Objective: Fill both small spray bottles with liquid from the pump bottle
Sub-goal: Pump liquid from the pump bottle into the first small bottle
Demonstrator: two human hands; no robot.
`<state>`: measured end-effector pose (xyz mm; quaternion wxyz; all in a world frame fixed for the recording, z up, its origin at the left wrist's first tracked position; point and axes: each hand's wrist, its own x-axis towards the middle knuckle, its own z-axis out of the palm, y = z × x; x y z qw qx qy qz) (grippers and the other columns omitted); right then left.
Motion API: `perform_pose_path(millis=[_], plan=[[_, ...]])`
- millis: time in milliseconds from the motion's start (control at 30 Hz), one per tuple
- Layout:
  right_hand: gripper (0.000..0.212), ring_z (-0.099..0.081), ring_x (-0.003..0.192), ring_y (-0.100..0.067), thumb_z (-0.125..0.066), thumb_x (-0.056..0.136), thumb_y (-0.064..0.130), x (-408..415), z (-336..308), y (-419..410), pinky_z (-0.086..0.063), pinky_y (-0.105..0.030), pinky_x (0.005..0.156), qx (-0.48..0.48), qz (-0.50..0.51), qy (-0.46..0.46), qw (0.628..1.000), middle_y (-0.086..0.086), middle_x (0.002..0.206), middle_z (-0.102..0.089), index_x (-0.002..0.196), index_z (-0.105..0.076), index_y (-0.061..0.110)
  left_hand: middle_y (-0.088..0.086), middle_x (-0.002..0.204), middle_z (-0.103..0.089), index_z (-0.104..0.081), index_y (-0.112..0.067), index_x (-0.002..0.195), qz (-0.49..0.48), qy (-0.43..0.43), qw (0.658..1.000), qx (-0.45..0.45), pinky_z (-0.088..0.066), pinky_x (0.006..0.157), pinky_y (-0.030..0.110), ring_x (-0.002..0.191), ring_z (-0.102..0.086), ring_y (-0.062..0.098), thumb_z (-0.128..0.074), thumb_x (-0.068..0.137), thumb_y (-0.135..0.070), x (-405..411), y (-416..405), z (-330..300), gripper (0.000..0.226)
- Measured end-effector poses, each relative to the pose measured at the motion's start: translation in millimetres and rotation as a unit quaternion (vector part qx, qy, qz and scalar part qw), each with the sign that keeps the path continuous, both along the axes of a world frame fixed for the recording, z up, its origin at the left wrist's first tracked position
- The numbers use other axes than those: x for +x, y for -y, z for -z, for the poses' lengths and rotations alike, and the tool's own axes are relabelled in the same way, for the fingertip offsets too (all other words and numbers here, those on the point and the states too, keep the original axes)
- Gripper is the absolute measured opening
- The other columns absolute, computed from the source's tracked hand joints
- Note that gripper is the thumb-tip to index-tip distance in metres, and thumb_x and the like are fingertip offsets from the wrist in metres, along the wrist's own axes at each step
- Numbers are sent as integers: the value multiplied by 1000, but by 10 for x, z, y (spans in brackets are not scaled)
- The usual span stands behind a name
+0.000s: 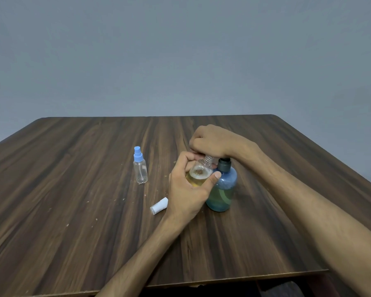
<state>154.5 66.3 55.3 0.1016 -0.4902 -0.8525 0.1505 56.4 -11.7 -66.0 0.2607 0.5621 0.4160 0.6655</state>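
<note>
My left hand [186, 189] grips a small clear spray bottle [199, 173] with its cap off, tilted, holding yellowish liquid with foam. Its threaded neck sits just under the pump spout. My right hand [214, 142] rests curled on top of the blue pump bottle [223, 189] and hides the pump head. The pump bottle stands upright, about half full of greenish liquid. A second small spray bottle [140, 168] with a blue sprayer stands upright and looks empty, to the left. A white cap [159, 206] lies on its side near my left wrist.
The dark wooden table [73, 200] carries small crumbs around the bottles. Its front edge runs just below my forearms, and a plain grey wall stands behind the far edge.
</note>
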Motion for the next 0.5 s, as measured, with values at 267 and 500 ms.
perform_pose_path(millis=[267,500], plan=[[38,-59,71,-28,-39,70,38,-10,-48,39,-53,-52,76,-24,-16,16,999,-17,81,-71,65,-63,8,-4,94,-81,-61,-14,106,4,0,1000,2,-64,84,43,91,-80,20,-92,77,-17,4,4,-14,42],[35,-70,85,-30,-43,86,35,4,-97,65,-56,-52,83,-3,-1,9,1000,-5,84,-76,66,-67,18,0,97,-82,-61,-16,107,9,7,1000,-1,-64,88,51,94,-80,22,-91,78,-18,3,-4,-12,42]])
